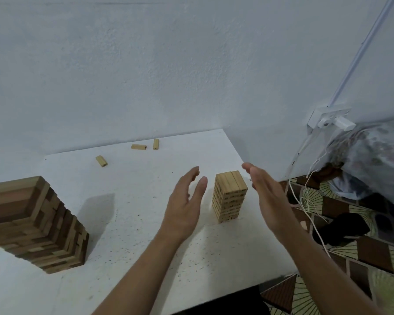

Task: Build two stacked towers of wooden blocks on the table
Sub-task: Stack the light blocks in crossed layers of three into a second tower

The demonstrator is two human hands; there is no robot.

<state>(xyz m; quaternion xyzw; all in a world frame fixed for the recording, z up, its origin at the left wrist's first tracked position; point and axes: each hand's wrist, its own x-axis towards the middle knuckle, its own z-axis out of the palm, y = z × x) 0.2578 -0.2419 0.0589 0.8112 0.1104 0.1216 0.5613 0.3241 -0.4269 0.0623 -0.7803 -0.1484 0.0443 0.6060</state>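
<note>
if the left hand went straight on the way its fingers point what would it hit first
Probably nothing on the table: the left hand points past the left side of the small tower, right of the loose blocks, so the wall comes first. Depth is unclear.

Head-worn wide-angle view, forward and down, close over the table (134,201)

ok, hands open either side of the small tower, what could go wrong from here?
1. The small tower is tall and narrow; the left hand and right hand flank it without touching, so a nudge from either palm could tip it.
2. The large tower has jagged, uneven layers; a jolt to the table might shift them.
3. Reaching the three loose blocks at the far edge takes an arm past both towers.
</note>
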